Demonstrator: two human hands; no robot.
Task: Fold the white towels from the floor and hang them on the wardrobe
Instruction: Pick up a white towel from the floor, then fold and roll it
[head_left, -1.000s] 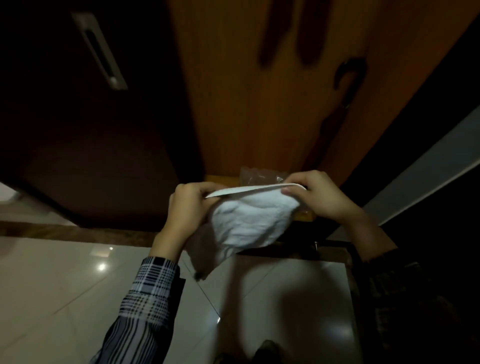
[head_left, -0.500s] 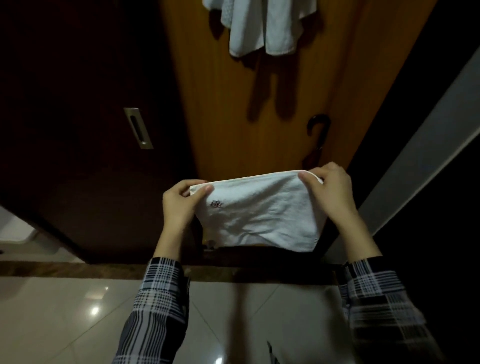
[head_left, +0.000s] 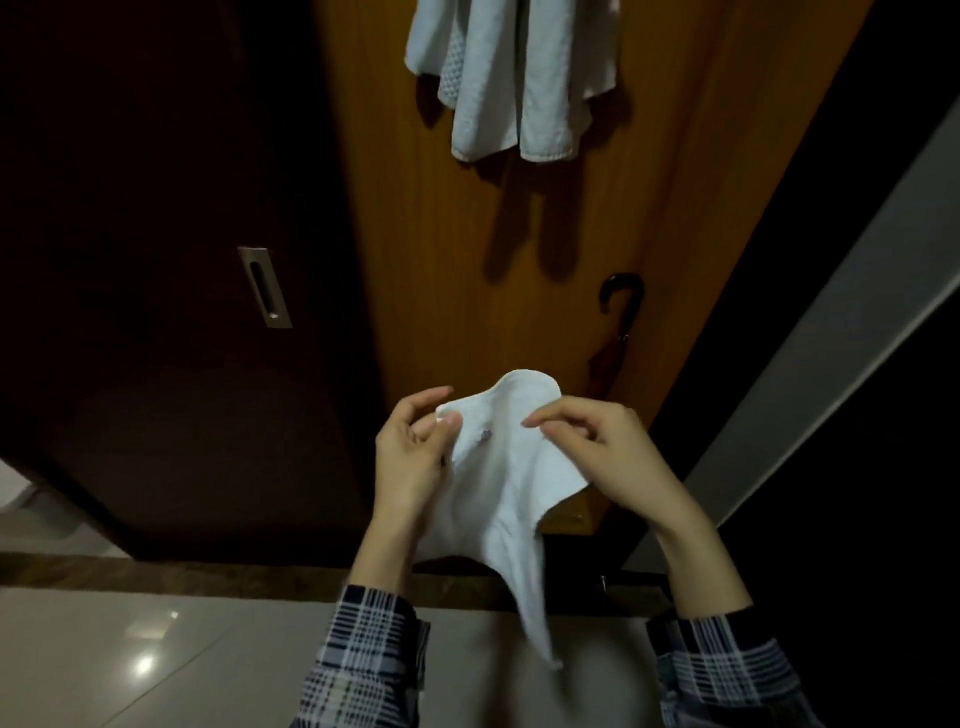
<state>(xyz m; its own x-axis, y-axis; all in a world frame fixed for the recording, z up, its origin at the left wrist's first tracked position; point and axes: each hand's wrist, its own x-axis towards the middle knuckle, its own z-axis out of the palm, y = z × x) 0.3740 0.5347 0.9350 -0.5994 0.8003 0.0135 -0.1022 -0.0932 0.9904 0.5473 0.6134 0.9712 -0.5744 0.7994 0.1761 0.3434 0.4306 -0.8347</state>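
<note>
Towel (head_left: 506, 483) is up in front of me, chest height, w/ the wardrobe (head_left: 467, 270) door right behind it. My left hand (head_left: 415, 457) pinches the top left corner btwn thumb and fingers; that's the anchor so the cloth doesn't drop. My right hand (head_left: 597, 447) has thumb and forefinger curled onto the right edge, other fingers loosely bent. Both hands are close together, so the top edge bows up into a loop btwn them, prob. bringing corners together for a fold. Rest of the cloth sags and tapers to a tail below my wrists, over the floor (head_left: 156, 649).

Two hung towels (head_left: 519, 78) drape higher on the door already, so this one prob. goes beside them once folded. Umbrella (head_left: 618, 322) leans at the door's right edge; keep clear of it.
</note>
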